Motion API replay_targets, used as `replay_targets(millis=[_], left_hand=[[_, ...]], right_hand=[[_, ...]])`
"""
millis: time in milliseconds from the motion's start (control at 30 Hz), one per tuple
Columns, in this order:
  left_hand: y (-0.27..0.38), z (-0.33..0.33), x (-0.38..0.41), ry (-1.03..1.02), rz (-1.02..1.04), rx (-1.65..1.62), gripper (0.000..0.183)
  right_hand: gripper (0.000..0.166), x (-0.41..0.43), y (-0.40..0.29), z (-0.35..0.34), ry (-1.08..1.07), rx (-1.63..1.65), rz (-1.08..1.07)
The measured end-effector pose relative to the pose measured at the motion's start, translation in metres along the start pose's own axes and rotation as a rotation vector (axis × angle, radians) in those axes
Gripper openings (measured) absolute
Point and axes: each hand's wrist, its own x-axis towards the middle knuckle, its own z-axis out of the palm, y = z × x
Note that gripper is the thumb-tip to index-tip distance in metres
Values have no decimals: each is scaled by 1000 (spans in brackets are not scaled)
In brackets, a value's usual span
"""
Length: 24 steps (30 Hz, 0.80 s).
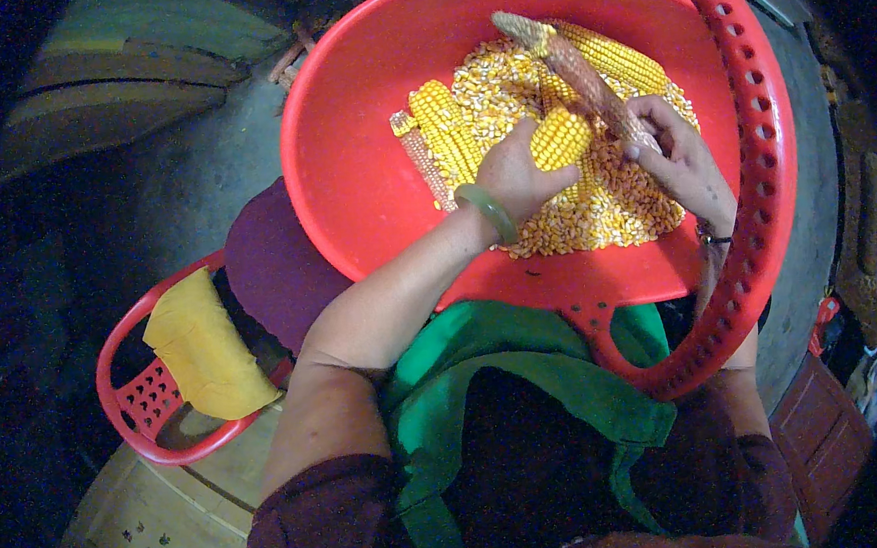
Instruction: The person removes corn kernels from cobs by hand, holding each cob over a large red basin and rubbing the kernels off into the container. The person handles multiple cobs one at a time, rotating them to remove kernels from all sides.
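Observation:
My left hand (511, 170), with a green bangle at its wrist, is closed around a yellow ear of corn (561, 137). In my right hand (682, 161) is a long corncob (580, 73), mostly stripped, slanting up to the left over the ear. Both hands are inside a red plastic basket (356, 129). Loose kernels (495, 77) lie heaped under them. Left of my left hand, a full ear (446, 128) lies beside a bare cob (421, 156). Another ear (613, 56) rests at the back of the heap, partly behind the held cob.
The basket's perforated handle (761, 108) arches past my right forearm. A green apron (479, 339) covers my lap below the rim. To the left, a yellow cloth (204, 346) hangs over a red plastic frame (116, 358). A reddish-brown panel (823, 440) is at the lower right.

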Motion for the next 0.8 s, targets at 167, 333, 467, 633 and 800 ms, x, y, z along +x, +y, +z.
replay_targets(millis=[167, 333, 467, 633, 800], left_hand=[[-8, 4, 4, -24, 11, -80, 49], [-7, 7, 2, -57, -58, -68, 46], [1, 0, 3, -13, -30, 13, 47], [1, -1, 4, -72, -75, 67, 48], [-8, 5, 0, -65, 26, 282, 56]], right_hand=[[38, -14, 24, 5, 112, -67, -36], [36, -2, -10, 13, -2, -144, 86], [37, 3, 4, 16, -4, 21, 198], [37, 8, -6, 9, 117, -211, 114], [31, 10, -10, 7, 169, -293, 164]])
